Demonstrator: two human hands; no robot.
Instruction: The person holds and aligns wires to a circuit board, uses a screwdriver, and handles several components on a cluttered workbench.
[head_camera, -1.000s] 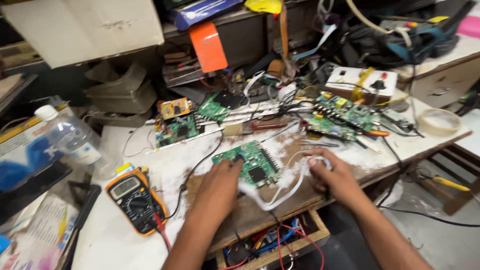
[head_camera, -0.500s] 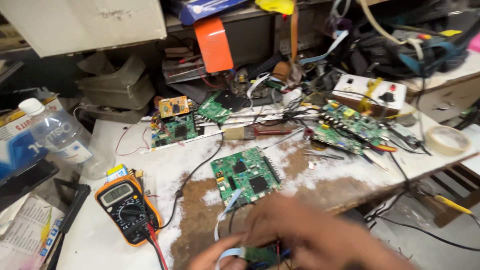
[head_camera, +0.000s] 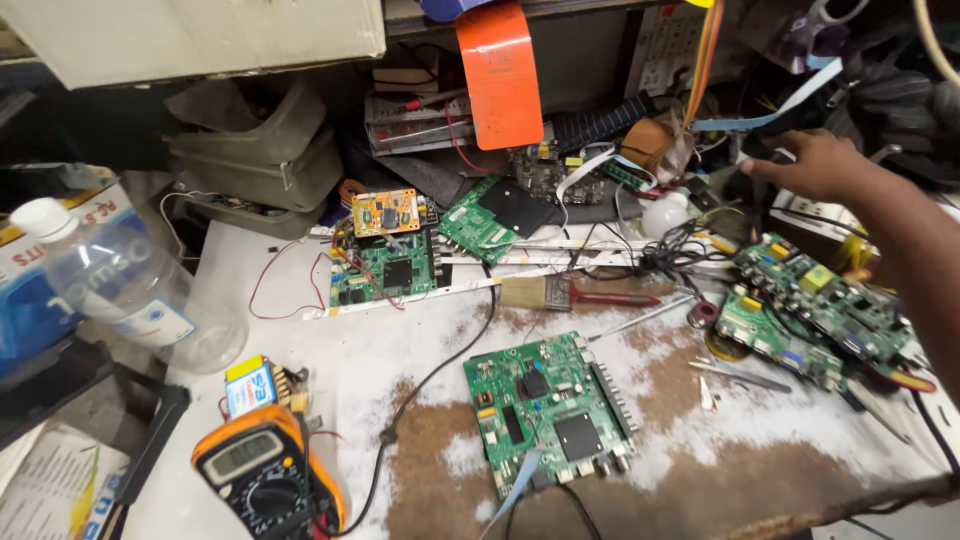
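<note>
Reaching toward the upper right of the frame, your right hand (head_camera: 815, 165) hovers with an empty, loosely open grip over the tangled cables (head_camera: 690, 245) on the counter (head_camera: 330, 370), where I judge a trailing sleeve or finger could snag one and drag the green circuit boards (head_camera: 815, 310) beneath.

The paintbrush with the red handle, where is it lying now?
Head view: the paintbrush lies mid-bench, above the central green circuit board, right of the strip-mounted board.
</note>
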